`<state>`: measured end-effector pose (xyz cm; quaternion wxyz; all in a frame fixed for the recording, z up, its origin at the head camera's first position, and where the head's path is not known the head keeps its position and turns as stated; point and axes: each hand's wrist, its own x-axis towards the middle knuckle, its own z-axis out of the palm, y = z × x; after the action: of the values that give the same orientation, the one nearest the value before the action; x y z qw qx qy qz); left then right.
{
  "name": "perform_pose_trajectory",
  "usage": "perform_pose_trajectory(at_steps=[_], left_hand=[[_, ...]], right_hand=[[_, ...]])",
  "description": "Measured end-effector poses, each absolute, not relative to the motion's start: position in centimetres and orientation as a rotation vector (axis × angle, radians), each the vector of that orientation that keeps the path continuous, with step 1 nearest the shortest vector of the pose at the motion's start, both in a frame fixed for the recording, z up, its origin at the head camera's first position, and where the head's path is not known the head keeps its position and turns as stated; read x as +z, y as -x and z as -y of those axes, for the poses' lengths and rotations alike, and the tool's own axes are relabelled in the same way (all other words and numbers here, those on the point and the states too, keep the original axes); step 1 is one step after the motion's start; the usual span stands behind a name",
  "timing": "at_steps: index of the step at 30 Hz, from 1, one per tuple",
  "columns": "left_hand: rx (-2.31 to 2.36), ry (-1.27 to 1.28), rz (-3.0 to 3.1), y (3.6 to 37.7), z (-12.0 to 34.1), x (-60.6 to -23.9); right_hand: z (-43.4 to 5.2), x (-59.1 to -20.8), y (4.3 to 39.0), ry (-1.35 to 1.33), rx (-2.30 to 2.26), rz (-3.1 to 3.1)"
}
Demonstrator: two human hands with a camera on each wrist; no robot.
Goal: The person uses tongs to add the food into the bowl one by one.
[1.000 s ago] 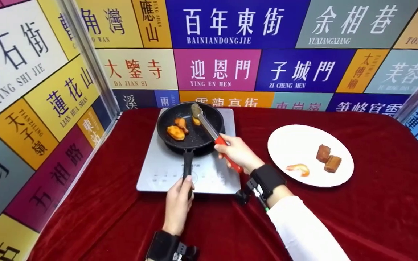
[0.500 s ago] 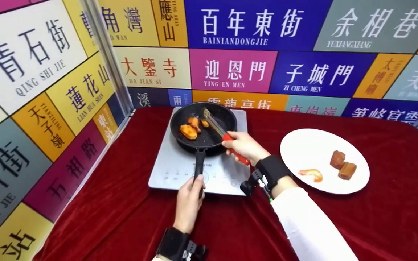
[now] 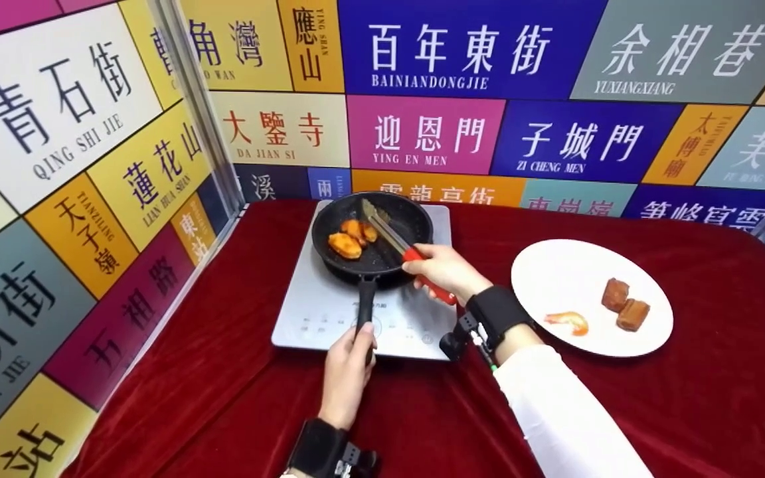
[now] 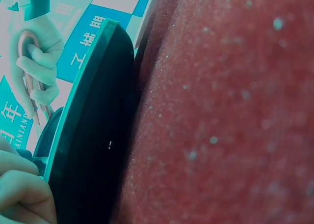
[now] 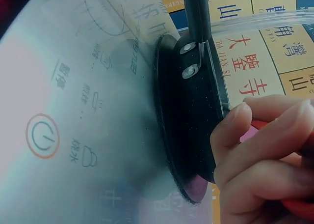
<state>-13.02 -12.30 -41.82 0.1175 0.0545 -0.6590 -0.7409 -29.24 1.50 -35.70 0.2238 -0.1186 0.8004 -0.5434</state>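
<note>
A black frying pan (image 3: 396, 255) sits on a grey induction cooktop (image 3: 319, 302) and holds three orange-brown food pieces (image 3: 344, 245). My left hand (image 3: 349, 362) grips the pan's black handle (image 3: 366, 300). My right hand (image 3: 445, 271) holds red-handled metal tongs (image 3: 392, 240), their tips inside the pan next to the food. In the right wrist view the fingers (image 5: 260, 150) curl around the red tong handle beside the pan's outer wall (image 5: 189, 116). The left wrist view shows my curled fingers (image 4: 22, 189) at the cooktop's edge (image 4: 88, 135).
A white plate (image 3: 555, 279) on the right of the red tablecloth (image 3: 621, 411) carries a shrimp (image 3: 568, 321) and two brown meat chunks (image 3: 625, 305). Colourful sign panels (image 3: 90, 146) wall in the table at the left and back.
The tong tips have come down from above the pan to beside the food pieces, and one small piece now lies close to the other two. The left hand keeps its grip.
</note>
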Motion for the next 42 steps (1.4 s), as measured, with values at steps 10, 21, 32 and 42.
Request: perform_pose_trajectory(at_steps=[10, 21, 32, 42], left_hand=[[-2.191, -0.163, 1.93, 13.1, 12.0, -41.7], [-2.213, -0.183, 1.906, 13.1, 12.2, -41.8], [-2.224, -0.195, 1.902, 13.1, 12.3, -41.9], [-2.216, -0.169, 1.929, 12.9, 12.4, -42.0]], right_hand=[[-2.5, -36.9, 27.8, 0.467, -1.479, -2.407], [-4.4, -38.3, 25.2, 0.491, -1.571, -2.379], [-6.6, -36.8, 21.2, 0.511, -1.616, -2.314], [-9.2, -37.4, 17.4, 0.495, -1.538, -2.435]])
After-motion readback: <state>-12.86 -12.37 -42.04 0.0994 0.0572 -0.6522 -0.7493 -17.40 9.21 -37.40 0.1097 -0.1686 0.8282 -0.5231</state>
